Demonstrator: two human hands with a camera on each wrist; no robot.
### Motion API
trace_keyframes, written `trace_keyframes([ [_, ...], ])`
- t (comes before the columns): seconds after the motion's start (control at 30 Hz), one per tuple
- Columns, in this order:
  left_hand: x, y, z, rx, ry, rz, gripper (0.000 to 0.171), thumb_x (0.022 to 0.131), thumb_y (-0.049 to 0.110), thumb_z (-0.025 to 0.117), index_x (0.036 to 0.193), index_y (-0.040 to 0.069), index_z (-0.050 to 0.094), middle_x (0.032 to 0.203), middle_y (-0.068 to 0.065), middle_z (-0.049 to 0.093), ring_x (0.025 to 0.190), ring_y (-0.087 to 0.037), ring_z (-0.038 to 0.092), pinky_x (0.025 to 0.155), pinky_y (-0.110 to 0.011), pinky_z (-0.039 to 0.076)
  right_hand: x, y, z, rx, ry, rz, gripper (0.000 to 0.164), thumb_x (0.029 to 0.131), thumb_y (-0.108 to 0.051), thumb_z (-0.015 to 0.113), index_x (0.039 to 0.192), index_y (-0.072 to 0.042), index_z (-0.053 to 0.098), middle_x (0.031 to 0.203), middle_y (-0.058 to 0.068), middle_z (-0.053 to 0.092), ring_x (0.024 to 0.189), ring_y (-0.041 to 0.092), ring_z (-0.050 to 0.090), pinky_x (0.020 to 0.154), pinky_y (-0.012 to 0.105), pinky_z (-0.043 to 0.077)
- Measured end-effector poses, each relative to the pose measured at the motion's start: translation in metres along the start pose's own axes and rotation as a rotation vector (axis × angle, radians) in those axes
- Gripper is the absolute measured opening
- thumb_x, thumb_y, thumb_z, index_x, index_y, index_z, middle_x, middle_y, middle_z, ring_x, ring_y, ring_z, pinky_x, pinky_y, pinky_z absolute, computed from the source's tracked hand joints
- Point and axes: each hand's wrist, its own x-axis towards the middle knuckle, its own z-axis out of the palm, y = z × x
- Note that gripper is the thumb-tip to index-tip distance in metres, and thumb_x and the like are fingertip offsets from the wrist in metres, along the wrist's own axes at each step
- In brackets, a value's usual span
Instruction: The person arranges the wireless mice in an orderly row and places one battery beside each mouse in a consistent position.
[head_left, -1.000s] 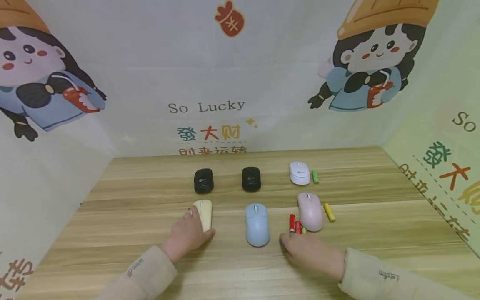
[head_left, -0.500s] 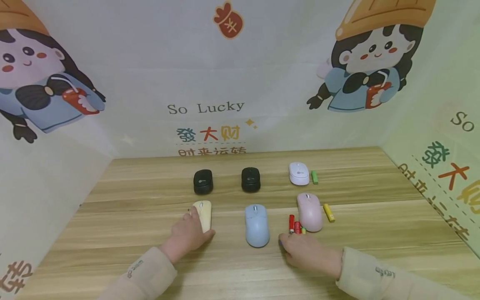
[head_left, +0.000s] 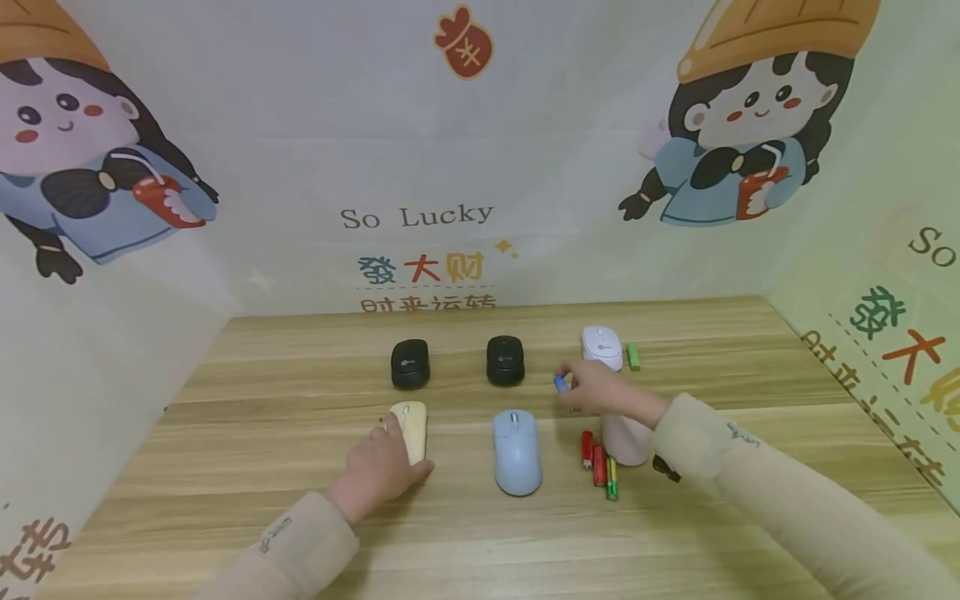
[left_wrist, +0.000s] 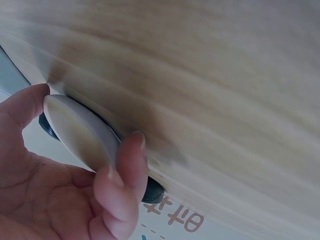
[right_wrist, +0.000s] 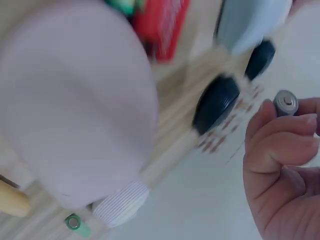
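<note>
"Where's the blue battery (head_left: 560, 384)?"

"In the right hand (head_left: 602, 388), pinched between thumb and fingers, apparently raised over the table (head_left: 300, 358), near the white mouse (head_left: 601, 345)."

"How should it be held?"

"Firmly but lightly, I'd say. The right wrist view shows its metal end uncovered; leaving it so makes its direction easy to check. I'd keep the sleeve (head_left: 701, 433) high too: that arm passes over the pink mouse (head_left: 625, 440), with red batteries (head_left: 598, 464) just beside it, easily knocked."

"And the left hand (head_left: 378, 458)?"

"Well apart from the right, gripping the cream mouse (head_left: 416, 433) on the table. A gentle grip should keep it from sliding. The blue mouse (head_left: 517, 454) lies farther right, touched by neither."
</note>
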Motion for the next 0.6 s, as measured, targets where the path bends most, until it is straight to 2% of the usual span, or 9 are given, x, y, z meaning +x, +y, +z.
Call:
trace_keyframes([
  [0.13, 0.000, -0.001, 0.000, 0.010, 0.006, 0.001, 0.092, 0.079, 0.050, 0.063, 0.132, -0.018, 0.028, 0.115, -0.036, 0.050, 0.090, -0.041, 0.059, 0.067, -0.046, 0.050, 0.033, 0.000, -0.012, 0.080, 0.039, 0.069, 0.043, 0.083, -0.008, 0.050, 0.123, 0.006, 0.043, 0.066, 0.004, 0.053, 0.046, 0.009, 0.041, 0.045, 0.020, 0.039],
  [0.23, 0.000, -0.001, -0.001, 0.006, 0.006, -0.002, 0.092, 0.079, 0.050, 0.063, 0.132, -0.017, 0.029, 0.115, -0.035, 0.051, 0.090, -0.040, 0.059, 0.067, -0.046, 0.050, 0.055, 0.003, -0.015, 0.114, 0.054, 0.109, 0.042, 0.084, -0.008, 0.048, 0.123, 0.007, 0.042, 0.062, 0.004, 0.051, 0.045, 0.009, 0.044, 0.045, 0.022, 0.044],
  [0.37, 0.000, -0.002, -0.001, -0.005, -0.003, -0.010, 0.093, 0.079, 0.050, 0.063, 0.133, -0.017, 0.028, 0.115, -0.035, 0.051, 0.089, -0.040, 0.059, 0.066, -0.045, 0.050, 0.084, 0.013, -0.012, 0.136, 0.050, 0.203, 0.037, 0.086, -0.008, 0.049, 0.120, 0.007, 0.044, 0.073, 0.013, 0.057, 0.047, 0.015, 0.052, 0.050, 0.030, 0.051],
  [0.43, 0.000, -0.002, -0.001, -0.005, -0.004, -0.015, 0.093, 0.079, 0.050, 0.063, 0.133, -0.017, 0.028, 0.114, -0.035, 0.051, 0.088, -0.039, 0.059, 0.066, -0.044, 0.050, 0.102, 0.022, -0.008, 0.133, 0.054, 0.245, 0.031, 0.085, -0.007, 0.050, 0.113, 0.005, 0.047, 0.079, 0.017, 0.058, 0.049, 0.019, 0.057, 0.053, 0.034, 0.053],
  [0.47, 0.001, -0.003, -0.001, -0.003, -0.004, -0.018, 0.093, 0.079, 0.050, 0.063, 0.133, -0.017, 0.028, 0.114, -0.034, 0.051, 0.087, -0.038, 0.059, 0.065, -0.044, 0.050, 0.114, 0.034, -0.003, 0.142, 0.054, 0.229, 0.024, 0.083, -0.006, 0.051, 0.104, 0.004, 0.051, 0.076, 0.016, 0.057, 0.047, 0.020, 0.056, 0.050, 0.033, 0.052],
  [0.53, 0.000, -0.003, -0.001, 0.000, -0.007, -0.019, 0.093, 0.079, 0.051, 0.063, 0.133, -0.017, 0.028, 0.113, -0.034, 0.051, 0.085, -0.038, 0.059, 0.065, -0.044, 0.050, 0.131, 0.048, 0.003, 0.113, 0.058, 0.255, 0.013, 0.081, -0.006, 0.051, 0.089, 0.003, 0.054, 0.071, 0.016, 0.058, 0.047, 0.021, 0.058, 0.048, 0.033, 0.051],
  [0.6, 0.001, -0.004, -0.001, -0.001, -0.011, -0.021, 0.094, 0.078, 0.051, 0.063, 0.133, -0.017, 0.028, 0.113, -0.034, 0.051, 0.083, -0.037, 0.059, 0.064, -0.043, 0.049, 0.137, 0.051, 0.007, 0.067, 0.055, 0.265, 0.010, 0.080, -0.006, 0.051, 0.074, 0.001, 0.054, 0.062, 0.013, 0.057, 0.045, 0.019, 0.058, 0.045, 0.030, 0.050],
])
